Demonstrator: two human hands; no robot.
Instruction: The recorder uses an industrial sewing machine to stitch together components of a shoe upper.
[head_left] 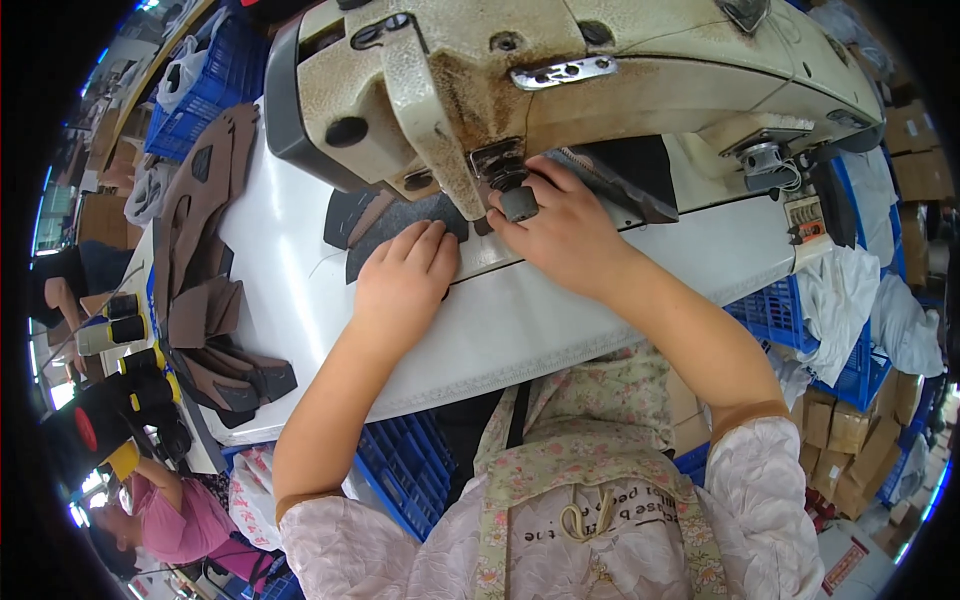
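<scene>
A cream industrial sewing machine (640, 100) with brown stains stands over a white table. Beneath its head lies a dark grey shoe-upper piece (360, 222) with a brown strip, partly hidden by the machine and my hands. My left hand (408, 275) rests on this piece left of the needle area, fingers laid flat and close together. On the right, my right hand (565, 235) reaches around the presser area with thumb and forefinger apart, beside a dark round knob (519, 204). Its fingertips are partly hidden. Behind it, more dark material with a stitched edge (640, 175) lies on the machine bed.
Brown cut pieces (205, 200) are piled along the table's left side, with more stacked pieces (235, 380) nearer me. Thread spools (125, 330) stand farther left. Blue crates (410, 470) sit below the table. A person in pink (185, 520) is at lower left.
</scene>
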